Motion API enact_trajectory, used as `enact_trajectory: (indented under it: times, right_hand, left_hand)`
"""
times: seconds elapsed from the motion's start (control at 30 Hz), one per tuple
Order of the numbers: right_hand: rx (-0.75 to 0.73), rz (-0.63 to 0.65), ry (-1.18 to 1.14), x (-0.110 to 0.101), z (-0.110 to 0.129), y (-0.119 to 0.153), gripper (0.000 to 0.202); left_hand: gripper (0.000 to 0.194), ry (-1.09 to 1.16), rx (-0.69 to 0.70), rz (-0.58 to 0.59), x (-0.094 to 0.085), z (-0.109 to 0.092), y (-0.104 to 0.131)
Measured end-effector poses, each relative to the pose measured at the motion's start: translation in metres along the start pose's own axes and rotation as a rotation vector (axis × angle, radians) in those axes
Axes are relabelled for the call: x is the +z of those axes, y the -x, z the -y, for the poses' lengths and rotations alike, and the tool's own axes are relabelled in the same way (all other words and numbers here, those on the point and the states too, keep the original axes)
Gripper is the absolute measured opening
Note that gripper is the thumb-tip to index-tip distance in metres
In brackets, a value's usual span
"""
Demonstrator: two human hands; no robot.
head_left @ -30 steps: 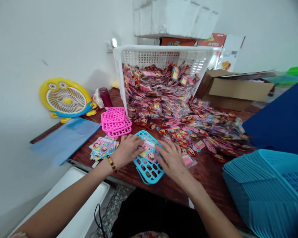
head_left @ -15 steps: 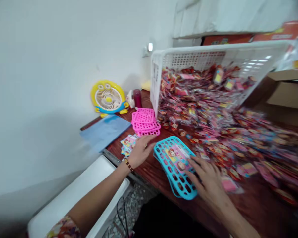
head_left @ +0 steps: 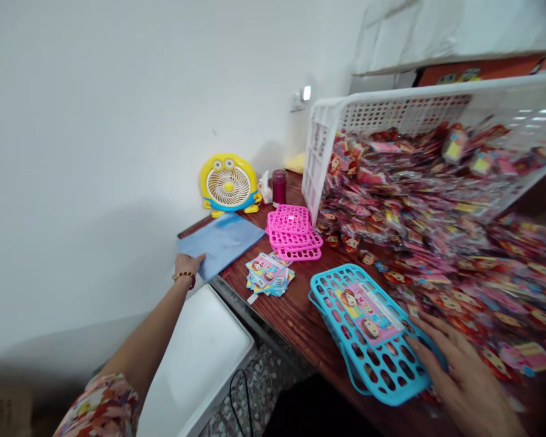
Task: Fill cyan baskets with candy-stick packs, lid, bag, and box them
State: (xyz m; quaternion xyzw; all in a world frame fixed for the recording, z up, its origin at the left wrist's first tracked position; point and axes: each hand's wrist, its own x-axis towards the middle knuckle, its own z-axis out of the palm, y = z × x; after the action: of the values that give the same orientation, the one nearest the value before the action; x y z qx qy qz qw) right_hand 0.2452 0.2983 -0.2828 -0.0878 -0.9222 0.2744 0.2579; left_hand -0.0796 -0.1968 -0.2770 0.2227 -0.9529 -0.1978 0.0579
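My left hand (head_left: 188,267) reaches to the near left corner of a flat stack of light-blue plastic sheets or bags (head_left: 227,238); its fingers are closed on the edge, thumb on top. A bright blue lattice basket (head_left: 386,364) lies on the dark wooden table, with a printed cartoon card (head_left: 368,312) on its upper face. Beside the basket's right edge, my right hand (head_left: 464,370) rests with fingers stretched out, touching it. More printed cards (head_left: 268,273) form a loose pile left of the basket. Pink lattice pieces (head_left: 293,233) are stacked behind that pile.
A white crate (head_left: 321,145) lies tipped, spilling many small wrapped cartoon items (head_left: 391,194) over the table's right side. At the back stand a yellow fan (head_left: 228,187), a tissue pack (head_left: 264,188) and a dark red cup (head_left: 279,188). A white box (head_left: 204,358) sits below the table edge.
My left hand has moved left from the card pile to the blue sheets and closed on their edge. The right hand stays at the basket. The view has swung left.
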Motion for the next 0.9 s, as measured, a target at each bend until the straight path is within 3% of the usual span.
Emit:
enact_trajectory:
  times: [0.13,0.4,0.57,0.67,0.77,0.9]
  right_hand:
    - [-0.017,0.017,0.012,0.001,-0.008,-0.001,0.053]
    - [0.024,0.015,-0.005,-0.002,-0.010,0.002,0.054]
    - [0.024,0.023,0.000,-0.004,-0.010,0.002,0.054]
    - [0.029,0.019,0.002,-0.006,-0.009,0.003,0.055]
    - [0.023,0.014,-0.007,-0.007,-0.006,0.004,0.054]
    - [0.012,0.012,-0.002,-0.011,0.000,0.004,0.053]
  left_hand:
    - [0.045,-0.037,-0.106,0.004,-0.004,0.006,-0.008]
    - [0.040,-0.064,0.028,-0.018,-0.013,0.007,-0.007]
    - [0.047,-0.045,0.121,0.002,-0.016,0.013,0.010]
    - [0.066,-0.109,0.147,-0.091,-0.019,0.017,0.029]
    - [0.065,-0.180,0.313,-0.181,-0.017,0.009,0.046]
    - [0.033,-0.219,0.639,-0.056,0.004,-0.017,0.058]
